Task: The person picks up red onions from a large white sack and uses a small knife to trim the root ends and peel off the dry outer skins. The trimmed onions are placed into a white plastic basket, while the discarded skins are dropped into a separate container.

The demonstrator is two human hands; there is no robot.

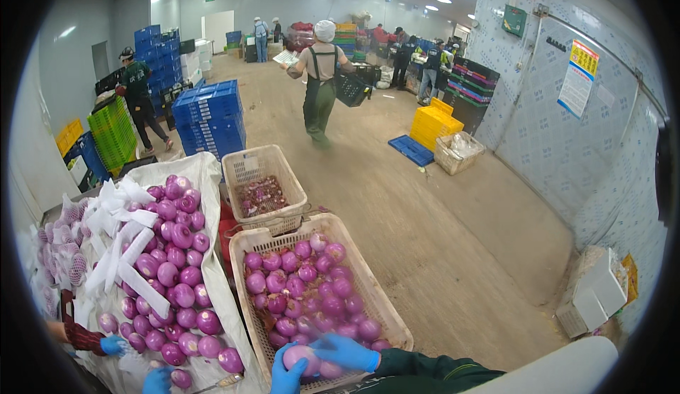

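Observation:
At the bottom of the view, over the near end of a beige plastic crate of red onions, my left hand in a blue glove holds a red onion. My right hand, also in a blue glove, is blurred and lies against the upper right of that onion; whether it grips anything is not clear. Another onion shows just below my right hand. Left of the crate, many peeled red onions lie on a white woven sheet, with a knife by its near edge.
A co-worker's blue-gloved hands are at the sheet's left. White foam net sleeves and netted onions lie there. A crate with onion skins stands beyond mine. A person carrying a black crate is in the aisle, near stacked blue crates.

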